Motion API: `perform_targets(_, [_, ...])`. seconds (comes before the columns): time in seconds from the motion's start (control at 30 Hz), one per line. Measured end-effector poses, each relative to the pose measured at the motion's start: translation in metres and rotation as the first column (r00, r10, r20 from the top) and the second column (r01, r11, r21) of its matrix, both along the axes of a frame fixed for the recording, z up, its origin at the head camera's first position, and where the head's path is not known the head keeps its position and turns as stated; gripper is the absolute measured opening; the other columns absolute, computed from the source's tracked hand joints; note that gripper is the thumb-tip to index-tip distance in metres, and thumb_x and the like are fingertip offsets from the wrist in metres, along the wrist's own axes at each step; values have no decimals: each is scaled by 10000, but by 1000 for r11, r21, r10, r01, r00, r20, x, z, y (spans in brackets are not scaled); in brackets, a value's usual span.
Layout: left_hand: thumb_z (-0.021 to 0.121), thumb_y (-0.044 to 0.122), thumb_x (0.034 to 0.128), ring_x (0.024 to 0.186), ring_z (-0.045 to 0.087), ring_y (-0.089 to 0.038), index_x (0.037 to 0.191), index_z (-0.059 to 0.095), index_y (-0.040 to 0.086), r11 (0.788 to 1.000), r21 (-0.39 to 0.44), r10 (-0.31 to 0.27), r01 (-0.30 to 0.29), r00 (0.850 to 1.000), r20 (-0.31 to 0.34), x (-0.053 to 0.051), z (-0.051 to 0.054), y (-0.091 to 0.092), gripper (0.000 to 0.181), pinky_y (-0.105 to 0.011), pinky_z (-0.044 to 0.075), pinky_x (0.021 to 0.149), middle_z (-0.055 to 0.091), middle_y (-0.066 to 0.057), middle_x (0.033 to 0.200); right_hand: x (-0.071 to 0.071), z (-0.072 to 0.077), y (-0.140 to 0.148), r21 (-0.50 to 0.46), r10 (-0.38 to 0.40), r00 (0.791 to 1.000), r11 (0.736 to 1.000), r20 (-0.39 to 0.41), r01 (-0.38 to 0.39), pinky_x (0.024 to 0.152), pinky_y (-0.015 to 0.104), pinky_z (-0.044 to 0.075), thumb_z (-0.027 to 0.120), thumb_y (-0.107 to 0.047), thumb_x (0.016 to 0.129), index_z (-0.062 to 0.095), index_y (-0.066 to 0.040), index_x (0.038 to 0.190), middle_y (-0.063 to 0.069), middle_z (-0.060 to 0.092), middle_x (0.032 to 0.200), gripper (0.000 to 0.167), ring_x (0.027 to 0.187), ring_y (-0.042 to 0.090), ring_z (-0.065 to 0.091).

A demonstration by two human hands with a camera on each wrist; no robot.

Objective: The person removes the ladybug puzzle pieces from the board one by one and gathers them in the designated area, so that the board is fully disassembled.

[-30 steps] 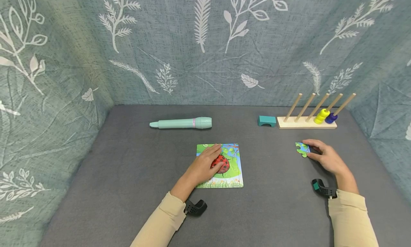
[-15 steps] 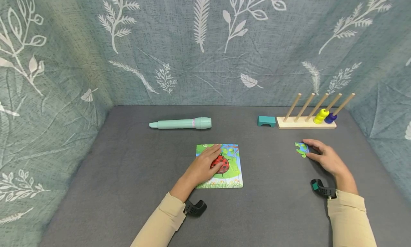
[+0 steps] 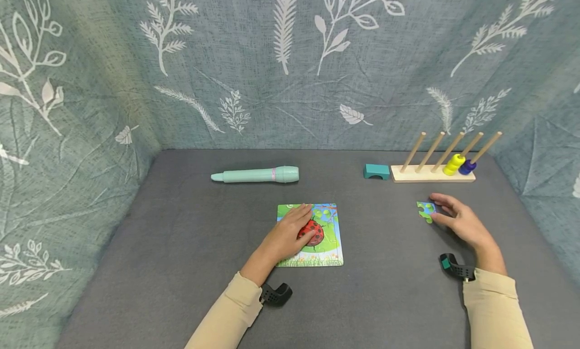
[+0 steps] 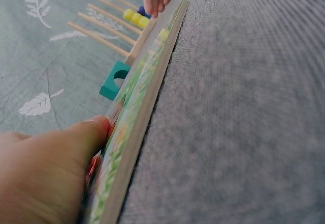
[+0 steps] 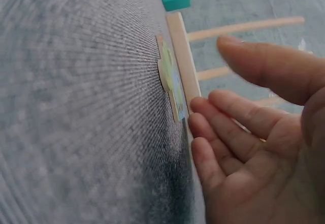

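A ladybug picture puzzle point(image 3: 333, 243) lies flat near the middle of the grey table. The left hand point(image 3: 285, 238) rests on its left part with fingers stretched together; in the left wrist view the thumb of that hand point(image 4: 48, 170) lies on the board. Farther right, a loose puzzle piece point(image 3: 425, 211) in green and blue lies on the table. Beside it is the right hand point(image 3: 464, 228), with thumb and fingers apart. The right wrist view shows this hand point(image 5: 259, 127) holding nothing, and the piece point(image 5: 171, 82) flat on the table.
A pale green pen-shaped object point(image 3: 254, 175) lies at the back left. At the back right, a teal arched block point(image 3: 376, 171) stands next to a wooden peg rack point(image 3: 419, 176) with yellow beads point(image 3: 454, 164) and dark blue beads point(image 3: 467, 167). Behind hangs a leaf-patterned cloth point(image 3: 254, 57).
The right hand's fingers have lifted slightly and moved off the loose piece's edge. The piece stays in place, and the left hand has not moved.
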State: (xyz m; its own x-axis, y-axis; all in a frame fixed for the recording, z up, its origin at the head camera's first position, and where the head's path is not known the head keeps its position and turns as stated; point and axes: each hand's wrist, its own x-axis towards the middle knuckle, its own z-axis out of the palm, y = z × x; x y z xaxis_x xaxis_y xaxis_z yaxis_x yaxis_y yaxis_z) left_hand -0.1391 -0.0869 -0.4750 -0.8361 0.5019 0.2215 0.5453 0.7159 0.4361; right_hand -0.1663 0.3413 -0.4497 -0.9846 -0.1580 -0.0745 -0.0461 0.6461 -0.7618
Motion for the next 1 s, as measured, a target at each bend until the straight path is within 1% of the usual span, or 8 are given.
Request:
perform_targets(0.07, [612, 307, 930, 1377, 381, -249, 1348, 521, 5, 1000, -10, -3, 3, 1000, -22, 0, 0, 0, 523, -365, 280, 1187, 456, -108, 1450, -1, 5, -3, 6, -1, 1000, 1000, 18, 1, 1143, 381, 329, 599, -295, 939, 315, 54, 1441, 292, 366, 1438, 674, 1347, 324, 366])
perform_targets(0.1, [619, 309, 926, 1374, 387, -246, 1345, 524, 7, 1000, -15, -1, 0, 1000, -28, 0, 0, 0, 526, -362, 280, 1187, 459, -108, 1448, -1, 7, -5, 10, 2, 1000, 1000, 28, -2, 1122, 501, 311, 597, -294, 941, 300, 53, 1448, 292, 353, 1447, 682, 1339, 423, 330])
perform_targets(0.13, [627, 312, 920, 1372, 390, -243, 1344, 527, 10, 1000, -15, 4, -4, 1000, -29, 0, 0, 0, 530, -363, 286, 1184, 462, -104, 1446, -2, 10, -8, 5, 9, 999, 1000, 38, -9, 1079, 601, 292, 595, -288, 942, 279, 52, 1457, 298, 333, 1458, 693, 1336, 474, 300])
perform_targets(0.33, [640, 326, 907, 1380, 375, -256, 1360, 514, 22, 1000, 14, 22, -22, 999, 26, 0, 2, -1, 559, -394, 322, 1165, 443, -99, 1461, -5, 22, -37, -41, 72, 996, 997, 59, -70, 1072, 632, 313, 595, -230, 946, 219, 29, 1485, 304, 261, 1494, 706, 1359, 502, 256])
perform_targets(0.47, [628, 335, 912, 1392, 353, -258, 1374, 498, 28, 999, 41, 24, -27, 997, 67, 0, 4, -2, 569, -415, 328, 1159, 420, -99, 1477, -4, 26, -61, -63, 101, 995, 993, 24, -100, 1088, 621, 311, 610, -183, 936, 259, 16, 1473, 281, 282, 1494, 672, 1367, 484, 262])
perform_targets(0.6, [639, 325, 904, 1401, 335, -257, 1386, 483, 31, 996, 74, 33, -40, 995, 89, 0, 5, -5, 585, -426, 325, 1158, 397, -111, 1490, -4, 29, -87, -118, 160, 987, 980, -13, -160, 1110, 596, 301, 614, -150, 931, 296, 5, 1461, 254, 302, 1494, 638, 1376, 456, 269])
perform_targets(0.83, [650, 297, 900, 1398, 332, -291, 1396, 462, 16, 995, 94, 36, -45, 995, 97, -2, 4, -17, 600, -468, 343, 1139, 383, -137, 1494, -4, 30, -126, -172, 255, 963, 948, -86, -267, 1141, 521, 298, 641, -123, 908, 356, 13, 1427, 231, 378, 1456, 608, 1358, 408, 339])
perform_targets(1.0, [653, 273, 901, 1400, 330, -281, 1399, 456, 12, 994, 105, 15, -23, 997, 74, -1, 2, -28, 596, -432, 285, 1177, 384, -128, 1494, -4, 27, -149, -180, 298, 947, 931, -123, -316, 1139, 485, 323, 665, -105, 887, 384, 21, 1410, 220, 419, 1430, 607, 1335, 382, 385])
